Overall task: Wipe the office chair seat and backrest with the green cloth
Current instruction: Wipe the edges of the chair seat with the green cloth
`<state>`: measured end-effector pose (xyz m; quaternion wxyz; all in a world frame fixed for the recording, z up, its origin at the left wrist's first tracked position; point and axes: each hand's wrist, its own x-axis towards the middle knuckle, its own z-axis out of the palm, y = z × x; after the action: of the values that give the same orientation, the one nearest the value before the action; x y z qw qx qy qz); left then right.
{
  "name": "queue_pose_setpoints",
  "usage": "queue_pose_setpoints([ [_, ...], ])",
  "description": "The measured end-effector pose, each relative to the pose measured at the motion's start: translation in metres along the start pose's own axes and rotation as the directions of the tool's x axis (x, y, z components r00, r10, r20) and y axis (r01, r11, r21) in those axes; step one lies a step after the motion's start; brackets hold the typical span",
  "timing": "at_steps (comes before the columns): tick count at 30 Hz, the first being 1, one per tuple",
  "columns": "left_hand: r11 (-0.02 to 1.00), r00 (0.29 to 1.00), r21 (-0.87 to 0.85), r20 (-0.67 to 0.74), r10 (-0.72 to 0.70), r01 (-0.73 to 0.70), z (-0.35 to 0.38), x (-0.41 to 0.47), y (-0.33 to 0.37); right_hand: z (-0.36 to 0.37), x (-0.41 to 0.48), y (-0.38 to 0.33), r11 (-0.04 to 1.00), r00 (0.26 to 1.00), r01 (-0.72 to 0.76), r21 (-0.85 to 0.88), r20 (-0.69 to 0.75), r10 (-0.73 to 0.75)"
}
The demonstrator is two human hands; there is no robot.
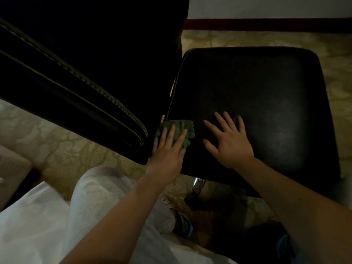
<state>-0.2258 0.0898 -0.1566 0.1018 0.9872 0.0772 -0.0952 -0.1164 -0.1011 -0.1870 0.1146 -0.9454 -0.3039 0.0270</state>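
Head view | left hand [167, 149] flat, pressing green cloth [183, 127] on seat [266, 88] | right hand [229, 142] spread flat on seat

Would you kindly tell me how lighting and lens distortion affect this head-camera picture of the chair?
Head view: dim overall; the backrest is almost featureless black apart from its stitched seam; the seat shows a faint sheen; the green cloth under the left hand looks dull; wide-angle bending curves the seat's edges.

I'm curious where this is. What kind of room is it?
Probably an office or hotel-style room indoors: a black padded chair on a shiny metal post, patterned carpet, and a dark red strip along the wall.
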Motion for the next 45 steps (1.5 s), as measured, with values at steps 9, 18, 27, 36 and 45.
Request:
queue_pose_setpoints([
  [9, 0.972, 0.994, -0.225, 0.069, 0.080, -0.062, -0.008, 0.005, -0.015, 0.000, 0.000, 0.001, 1.000, 1.000, 0.000, 0.003, 0.010, 0.000],
  [18, 0.970, 0.979, -0.147, 0.037, 0.201, -0.194, -0.004, 0.015, -0.030, 0.000, -0.001, 0.000, 1.000, 1.000, 0.001, 0.019, -0.005, -0.001],
  [27, 0.970, 0.992, -0.229, -0.075, -0.097, 0.078, 0.005, 0.029, 0.012, 0.001, 0.000, -0.001, 1.000, 1.000, -0.004, 0.008, -0.008, 0.004],
  [36, 0.959, 0.982, -0.216, 0.000, -0.190, 0.185, 0.008, 0.007, 0.022, -0.011, 0.023, 0.005, 0.998, 0.999, -0.038, 0.050, -0.020, 0.040],
  [45, 0.961, 0.978, -0.181, 0.040, -0.203, 0.207, 0.001, 0.030, 0.023, -0.007, 0.040, 0.021, 0.994, 0.994, -0.069, -0.089, 0.077, 0.076],
])
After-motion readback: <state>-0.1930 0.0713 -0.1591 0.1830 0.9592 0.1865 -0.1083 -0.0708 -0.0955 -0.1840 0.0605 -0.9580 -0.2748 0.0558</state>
